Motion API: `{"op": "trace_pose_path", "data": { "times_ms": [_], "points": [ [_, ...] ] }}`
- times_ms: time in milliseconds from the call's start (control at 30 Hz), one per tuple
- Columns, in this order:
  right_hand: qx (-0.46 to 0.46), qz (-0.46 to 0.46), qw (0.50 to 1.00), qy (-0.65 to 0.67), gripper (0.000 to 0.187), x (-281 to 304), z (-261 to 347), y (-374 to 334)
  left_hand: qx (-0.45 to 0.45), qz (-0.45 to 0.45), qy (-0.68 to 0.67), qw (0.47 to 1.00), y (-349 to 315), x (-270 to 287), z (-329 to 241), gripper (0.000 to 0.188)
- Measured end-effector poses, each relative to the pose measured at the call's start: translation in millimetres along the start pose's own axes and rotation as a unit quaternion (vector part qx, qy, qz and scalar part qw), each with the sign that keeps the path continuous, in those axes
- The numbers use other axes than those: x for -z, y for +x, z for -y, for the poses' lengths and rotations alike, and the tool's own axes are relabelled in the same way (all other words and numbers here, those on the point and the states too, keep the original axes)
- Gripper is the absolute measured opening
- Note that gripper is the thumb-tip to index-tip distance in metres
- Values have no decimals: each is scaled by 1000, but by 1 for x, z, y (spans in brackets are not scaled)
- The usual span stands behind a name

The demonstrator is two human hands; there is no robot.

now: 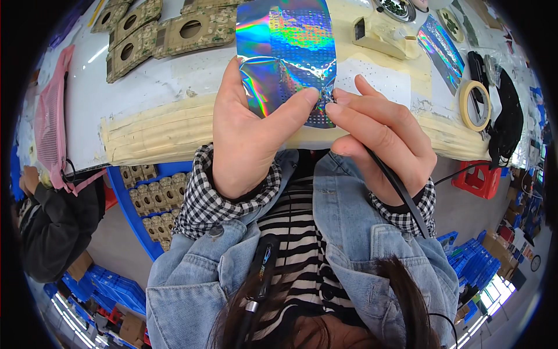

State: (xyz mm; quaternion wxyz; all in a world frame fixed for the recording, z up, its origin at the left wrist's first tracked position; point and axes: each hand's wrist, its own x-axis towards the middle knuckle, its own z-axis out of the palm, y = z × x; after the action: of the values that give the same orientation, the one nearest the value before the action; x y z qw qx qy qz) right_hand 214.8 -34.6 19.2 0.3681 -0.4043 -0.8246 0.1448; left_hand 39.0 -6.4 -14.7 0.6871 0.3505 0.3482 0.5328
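Observation:
A shiny holographic sheet with rows of small cut shapes is held up over the near edge of the table. My left hand is closed on it, thumb pressed on its face and the fingers behind. At the sheet's lower right edge is my right hand, its fingertips close to my left thumb. A slim black tool, by its look tweezers, runs back through my right hand toward the wrist. Its tip is mostly hidden between the fingers, at the sheet's edge.
Camouflage-patterned pieces with round holes lie at the back left; more fill a blue tray below. A masking tape roll, another holographic strip and a taped box lie right. A person's dark sleeve is at left.

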Motion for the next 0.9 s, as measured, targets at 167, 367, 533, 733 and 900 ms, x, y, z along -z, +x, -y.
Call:
{"op": "trace_pose_path", "data": {
  "times_ms": [167, 367, 533, 733, 900],
  "points": [
    [-17, 4, 1000, 5, 31, 3, 1, 3, -7, 4, 5, 1000, 0, -1, 0, 41],
    [-20, -2, 1000, 20, 28, 1, 1, 5, -25, 4, 19, 999, 0, -1, 2, 40],
    [-18, -14, 999, 25, 27, -1, 0, 4, -19, 10, 16, 1000, 0, 0, 0, 40],
    [-12, -34, 999, 27, 26, -5, 1, 3, -8, 8, 4, 1000, -1, 0, -2, 39],
    [10, -33, 999, 7, 25, -10, 1, -1, -3, 4, -9, 1000, -1, 1, -2, 38]
  ]
}}
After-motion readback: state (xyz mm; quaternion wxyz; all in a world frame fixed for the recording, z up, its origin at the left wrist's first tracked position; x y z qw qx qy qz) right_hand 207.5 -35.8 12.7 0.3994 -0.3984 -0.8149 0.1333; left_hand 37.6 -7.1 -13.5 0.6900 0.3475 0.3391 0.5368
